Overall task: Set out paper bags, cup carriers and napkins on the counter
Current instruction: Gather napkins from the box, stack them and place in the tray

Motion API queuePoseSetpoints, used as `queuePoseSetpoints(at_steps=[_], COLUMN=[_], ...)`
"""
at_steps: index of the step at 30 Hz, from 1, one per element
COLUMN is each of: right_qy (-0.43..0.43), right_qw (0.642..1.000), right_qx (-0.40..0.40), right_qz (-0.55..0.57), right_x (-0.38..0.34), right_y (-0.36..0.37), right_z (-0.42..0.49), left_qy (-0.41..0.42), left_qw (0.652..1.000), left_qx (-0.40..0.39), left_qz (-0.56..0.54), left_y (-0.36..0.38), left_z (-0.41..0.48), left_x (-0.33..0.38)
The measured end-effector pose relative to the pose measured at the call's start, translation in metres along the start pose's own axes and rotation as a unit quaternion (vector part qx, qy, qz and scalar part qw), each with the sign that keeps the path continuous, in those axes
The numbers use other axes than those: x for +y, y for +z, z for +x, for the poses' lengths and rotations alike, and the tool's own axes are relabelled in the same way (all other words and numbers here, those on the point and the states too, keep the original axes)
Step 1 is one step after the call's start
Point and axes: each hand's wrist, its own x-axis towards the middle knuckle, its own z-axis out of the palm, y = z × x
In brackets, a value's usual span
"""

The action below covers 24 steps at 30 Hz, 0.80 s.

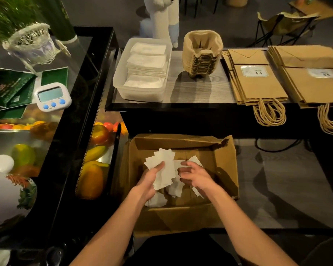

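Observation:
Inside an open cardboard box [225, 169] below the counter, my left hand [149, 181] grips a fanned bunch of white napkins [164, 167]. My right hand [195, 176] closes on more napkins beside it. Loose napkins lie on the box floor under both hands. On the counter [196, 91] stand a clear plastic tub [119, 77] with stacked napkins, a nested stack of pulp cup carriers [202, 54], and two piles of flat brown paper bags [258, 83] [313, 81] whose handles hang over the front edge.
A white digital timer [53, 96] and green leaflets lie on the glass display case at left, with fruit inside it. A wicker basket with greenery sits at the far left. A white plush figure stands behind the tub. A folding chair is at the back right.

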Motion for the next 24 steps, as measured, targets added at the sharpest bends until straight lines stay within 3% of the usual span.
queuePoseSetpoints(at_steps=[2,4,8,12,16,24], right_qy=[0.004,-0.013,-0.023,-0.048,-0.083,-0.175], right_qw=[0.997,0.995,0.995,0.984,0.975,0.939], right_qx=[0.038,0.084,0.055,0.123,0.175,0.129], right_qz=[-0.06,-0.051,-0.078,-0.116,-0.111,-0.265], right_x=[0.009,0.009,-0.002,-0.006,-0.011,-0.031], right_y=[0.004,0.008,0.02,0.025,0.021,0.006], right_z=[0.004,0.003,0.001,0.008,0.004,-0.002], left_qy=[0.012,0.029,0.061,0.041,0.061,0.084], left_qw=[1.0,0.998,0.995,0.999,0.998,0.996], left_qx=[0.028,0.053,0.04,-0.014,0.009,0.02], left_qz=[0.008,0.028,0.075,-0.031,-0.02,0.016], left_y=[-0.001,-0.002,0.001,0.006,0.001,0.002], left_z=[0.005,0.008,0.006,-0.005,-0.004,-0.008], left_x=[-0.005,-0.009,-0.012,-0.006,-0.004,0.002])
